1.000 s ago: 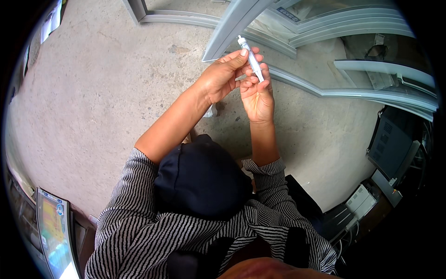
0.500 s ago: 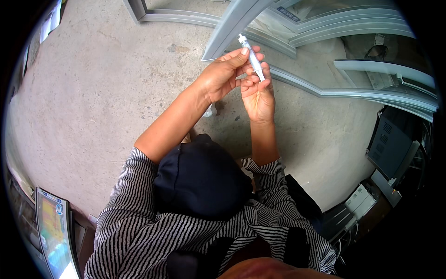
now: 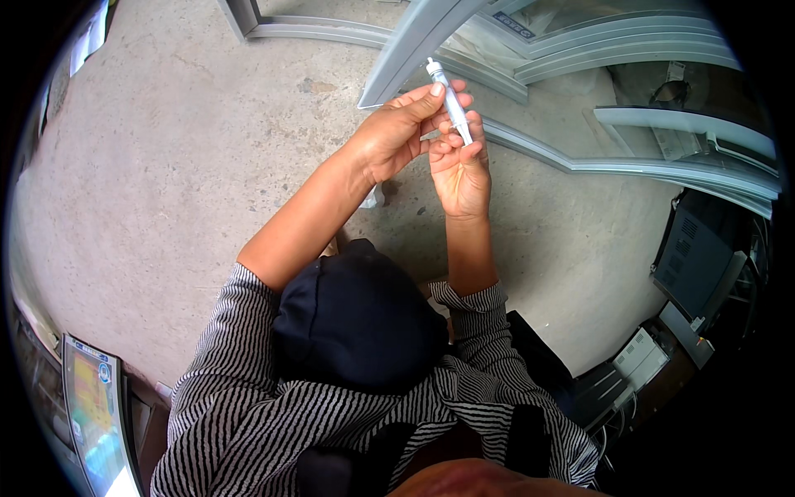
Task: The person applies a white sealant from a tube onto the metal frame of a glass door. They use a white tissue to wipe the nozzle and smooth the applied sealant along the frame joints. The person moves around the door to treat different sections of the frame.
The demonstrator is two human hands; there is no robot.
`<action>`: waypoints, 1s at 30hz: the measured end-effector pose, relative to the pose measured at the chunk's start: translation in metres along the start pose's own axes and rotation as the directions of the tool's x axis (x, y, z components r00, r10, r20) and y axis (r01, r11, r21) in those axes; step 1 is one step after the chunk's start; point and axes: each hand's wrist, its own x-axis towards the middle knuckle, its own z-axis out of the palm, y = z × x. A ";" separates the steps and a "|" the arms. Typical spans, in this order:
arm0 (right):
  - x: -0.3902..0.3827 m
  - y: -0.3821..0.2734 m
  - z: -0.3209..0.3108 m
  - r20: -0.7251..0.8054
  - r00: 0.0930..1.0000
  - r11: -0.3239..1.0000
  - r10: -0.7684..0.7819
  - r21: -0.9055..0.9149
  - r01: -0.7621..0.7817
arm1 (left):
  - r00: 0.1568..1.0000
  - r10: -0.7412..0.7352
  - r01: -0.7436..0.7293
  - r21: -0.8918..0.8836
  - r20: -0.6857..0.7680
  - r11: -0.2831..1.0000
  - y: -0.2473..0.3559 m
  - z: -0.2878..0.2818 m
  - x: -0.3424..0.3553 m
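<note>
A slim clear-and-white syringe (image 3: pixel 450 105) is held up slantwise, its narrow white tip at the far end. My left hand (image 3: pixel 396 132) grips the barrel, with the thumb pressed along its upper part and the fingers behind it. At the lower end, my right hand (image 3: pixel 460 178) is palm up, its fingers curled round the plunger end and its thumb alongside. Both hands meet close to each other in front of the grey-framed glass door (image 3: pixel 414 50). What the fingers behind the barrel touch is partly hidden.
Sliding glass panels with grey metal frames (image 3: pixel 571 161) run across the far right. Beneath lies a concrete floor (image 3: pixel 190 141). At the lower left stands a lit screen (image 3: pixel 98 406); on the right are a dark boxy device (image 3: pixel 696 248) and a white box with cables (image 3: pixel 642 359).
Almost nothing differs. The far tip of the syringe has shifted very slightly upward, while both hands keep their hold.
</note>
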 end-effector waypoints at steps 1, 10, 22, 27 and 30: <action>0.000 0.000 0.001 0.001 1.000 1.000 0.000 0.002 0.000 | 1.000 0.002 -0.002 0.000 0.010 1.000 0.000 0.000 0.000; 0.002 -0.003 0.004 0.016 1.000 1.000 -0.007 0.014 0.007 | 1.000 -0.001 0.001 0.014 0.029 1.000 0.003 0.002 -0.001; 0.003 -0.007 0.009 0.008 1.000 1.000 -0.005 0.029 0.004 | 0.999 0.008 -0.009 0.015 0.050 1.000 0.006 0.007 0.000; 0.004 -0.006 0.009 0.011 1.000 1.000 -0.006 0.027 0.005 | 0.998 0.008 -0.009 0.014 0.062 1.000 0.006 0.005 -0.001; 0.005 -0.006 0.010 0.020 1.000 1.000 -0.005 0.023 0.004 | 0.998 0.006 -0.006 0.007 0.062 1.000 0.007 0.006 -0.001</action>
